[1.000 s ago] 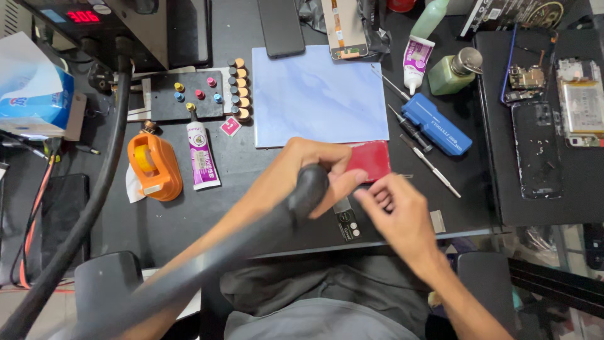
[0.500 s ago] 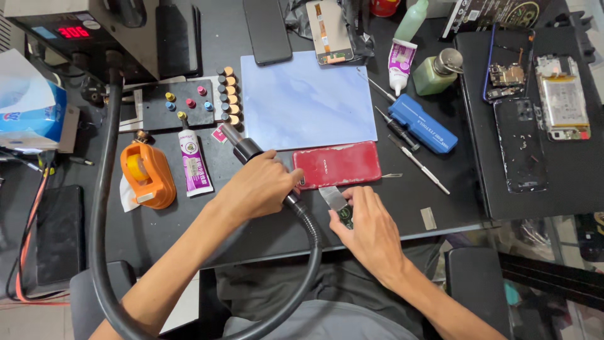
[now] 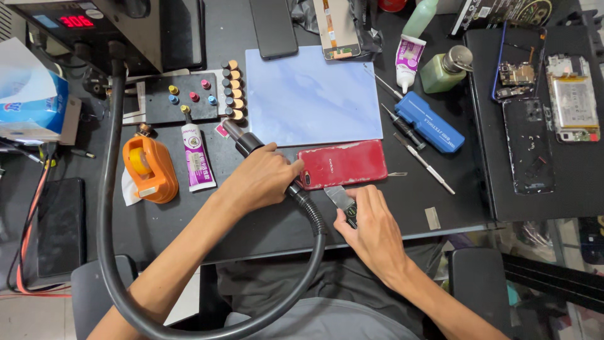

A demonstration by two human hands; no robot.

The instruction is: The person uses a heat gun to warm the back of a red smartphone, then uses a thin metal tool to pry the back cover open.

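We see the red phone (image 3: 343, 165) lying on the tabletop (image 3: 264, 220), long axis left to right, just beyond both hands. Our left hand (image 3: 258, 179) grips the hot-air hose handle (image 3: 242, 141) at its left end; our right hand (image 3: 371, 223) pinches a thin metal blade (image 3: 338, 196) at its near edge.
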